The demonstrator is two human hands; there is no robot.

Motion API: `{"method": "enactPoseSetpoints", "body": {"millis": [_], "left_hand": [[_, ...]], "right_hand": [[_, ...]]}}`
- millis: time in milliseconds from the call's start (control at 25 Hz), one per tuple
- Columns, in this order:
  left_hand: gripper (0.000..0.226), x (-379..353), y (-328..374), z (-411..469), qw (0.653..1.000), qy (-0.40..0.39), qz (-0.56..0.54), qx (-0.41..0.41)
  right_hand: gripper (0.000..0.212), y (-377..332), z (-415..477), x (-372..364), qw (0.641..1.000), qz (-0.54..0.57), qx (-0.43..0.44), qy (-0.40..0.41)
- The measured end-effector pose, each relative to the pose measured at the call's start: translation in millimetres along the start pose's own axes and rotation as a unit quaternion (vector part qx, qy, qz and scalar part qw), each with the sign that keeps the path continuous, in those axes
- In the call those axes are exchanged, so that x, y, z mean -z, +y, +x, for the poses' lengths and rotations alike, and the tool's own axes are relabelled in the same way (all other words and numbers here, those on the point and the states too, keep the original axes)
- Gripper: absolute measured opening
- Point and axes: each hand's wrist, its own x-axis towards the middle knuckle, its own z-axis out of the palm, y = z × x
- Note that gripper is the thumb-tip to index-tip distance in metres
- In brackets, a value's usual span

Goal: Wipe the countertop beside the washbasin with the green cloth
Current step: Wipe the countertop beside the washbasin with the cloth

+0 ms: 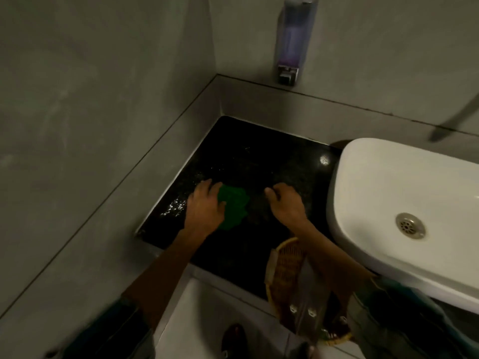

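Note:
The green cloth (234,207) lies crumpled on the black speckled countertop (248,156), left of the white washbasin (404,193). My left hand (204,206) presses on the cloth's left part, fingers curled over it. My right hand (286,202) rests on the bare countertop just right of the cloth, fingers bent, holding nothing. Wet droplets glint on the counter to the left of my left hand, near the wall edge.
A woven basket (285,270) with packets sits at the counter's front edge under my right forearm. A soap dispenser (291,40) hangs on the back wall. Grey walls close the counter at left and back. Floor tiles and a shoe (234,340) show below.

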Motion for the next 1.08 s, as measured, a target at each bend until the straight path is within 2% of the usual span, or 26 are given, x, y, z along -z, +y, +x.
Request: {"method": "enactPoseSetpoints", "body": {"millis": [80, 200, 320, 400, 480, 600, 680, 800, 920, 1080], "left_hand": [[0.064, -23.1, -11.1, 1.4, 0.996, -0.023, 0.031, -0.074], [0.084, -47.5, -20.8, 14.0, 0.982, -0.088, 0.117, -0.116], [0.094, -58.2, -17.8, 28.7, 0.977, -0.09, 0.144, -0.131], [0.086, -71.3, -13.5, 26.8, 0.985, -0.042, 0.12, -0.112], [0.076, -82.5, -10.9, 25.4, 0.99, -0.019, 0.103, -0.092], [0.076, -75.9, -25.4, 7.9, 0.993, -0.01, 0.112, -0.035], [0.076, -63.5, -54.2, -18.2, 0.989, -0.031, 0.137, -0.035], [0.066, -41.6, -107.0, -46.3, 0.989, -0.041, 0.131, -0.056], [0.063, -31.9, -128.6, -3.6, 0.991, -0.038, 0.119, -0.053], [0.062, -34.0, -112.0, 88.1, 0.991, 0.004, 0.129, -0.049]], "right_hand": [[0.055, 18.6, 26.7, -9.1, 0.994, -0.106, -0.012, 0.038], [0.07, 42.5, 51.3, -33.9, 0.965, -0.258, 0.047, 0.025], [0.079, 61.6, 67.3, -53.0, 0.949, -0.304, 0.048, 0.072], [0.078, 70.0, 73.1, -60.0, 0.934, -0.33, 0.056, 0.127], [0.074, 75.1, 78.0, -63.0, 0.931, -0.328, 0.059, 0.15], [0.073, 74.0, 75.8, -59.5, 0.93, -0.324, 0.074, 0.155], [0.073, 68.5, 74.4, -55.5, 0.937, -0.311, 0.069, 0.143], [0.074, 66.3, 70.3, -56.5, 0.937, -0.312, 0.067, 0.144], [0.075, 64.8, 70.2, -54.8, 0.936, -0.314, 0.07, 0.144], [0.075, 60.8, 69.3, -53.9, 0.938, -0.304, 0.07, 0.151]]}}
